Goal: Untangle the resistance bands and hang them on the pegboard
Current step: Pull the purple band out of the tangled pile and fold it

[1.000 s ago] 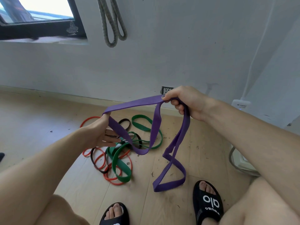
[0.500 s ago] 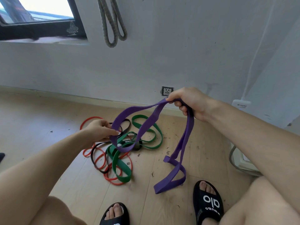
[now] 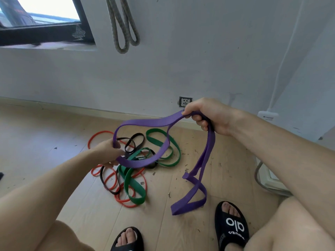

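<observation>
The purple band was gripped by both hands above the floor pile. The right hand was curled round its top; the left hand pinched the loop just over the pile, and the free end hung right of the pile.

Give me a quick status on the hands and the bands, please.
Left hand and right hand each grip the purple band, lifted clear. Green, red and black bands tangled on the floor. Nothing blocking.

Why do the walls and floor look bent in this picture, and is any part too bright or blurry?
Head view: the wide-angle lens bows the skirting line and stretches both forearms at the edges; the window is washed out white by daylight; the purple band, left hand and right hand look sharp, with soft shadows.
</observation>
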`<action>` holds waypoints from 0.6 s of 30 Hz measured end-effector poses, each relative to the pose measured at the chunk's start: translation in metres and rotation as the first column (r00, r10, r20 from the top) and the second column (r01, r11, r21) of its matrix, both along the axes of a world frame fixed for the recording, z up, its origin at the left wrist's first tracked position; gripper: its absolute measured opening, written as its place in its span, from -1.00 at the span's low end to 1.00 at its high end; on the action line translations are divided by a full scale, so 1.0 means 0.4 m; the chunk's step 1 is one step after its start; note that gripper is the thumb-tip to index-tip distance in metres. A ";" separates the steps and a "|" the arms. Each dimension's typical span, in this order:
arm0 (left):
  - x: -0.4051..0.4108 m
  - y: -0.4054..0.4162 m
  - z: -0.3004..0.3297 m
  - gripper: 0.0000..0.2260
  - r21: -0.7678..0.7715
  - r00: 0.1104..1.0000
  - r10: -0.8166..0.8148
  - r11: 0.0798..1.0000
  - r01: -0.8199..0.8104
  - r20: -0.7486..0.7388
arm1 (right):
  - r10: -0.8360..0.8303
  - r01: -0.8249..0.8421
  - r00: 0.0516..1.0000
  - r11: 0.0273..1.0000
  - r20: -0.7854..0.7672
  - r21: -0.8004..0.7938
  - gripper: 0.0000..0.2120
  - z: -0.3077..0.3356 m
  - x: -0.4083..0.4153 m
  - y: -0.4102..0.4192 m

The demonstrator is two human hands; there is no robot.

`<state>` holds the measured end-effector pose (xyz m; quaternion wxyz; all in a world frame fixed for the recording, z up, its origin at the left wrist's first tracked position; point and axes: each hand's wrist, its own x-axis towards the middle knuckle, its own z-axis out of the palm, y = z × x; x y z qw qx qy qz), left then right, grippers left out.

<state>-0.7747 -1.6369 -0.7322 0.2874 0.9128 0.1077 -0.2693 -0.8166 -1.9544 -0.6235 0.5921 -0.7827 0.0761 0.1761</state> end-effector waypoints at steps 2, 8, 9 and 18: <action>-0.003 -0.008 -0.006 -0.30 0.101 0.976 -0.189 0.975 0.199 -0.105 | 0.105 -0.105 0.994 0.994 -0.008 0.000 -0.84 0.001 -0.007 0.012; -0.023 -0.088 0.058 -0.08 -0.092 0.872 -0.463 0.872 0.480 0.158 | 0.348 -0.344 0.937 0.934 0.029 -0.102 -0.80 -0.018 -0.021 0.060; -0.033 -0.108 0.077 -0.15 -0.146 0.838 -0.494 0.834 0.532 0.231 | 0.365 -0.360 0.930 0.926 0.027 -0.117 -0.75 -0.021 -0.021 0.064; -0.084 -0.204 0.158 -0.84 -0.310 0.734 -0.415 0.712 0.630 0.538 | 0.460 -0.440 0.887 0.870 0.045 -0.223 -0.81 -0.031 -0.027 0.065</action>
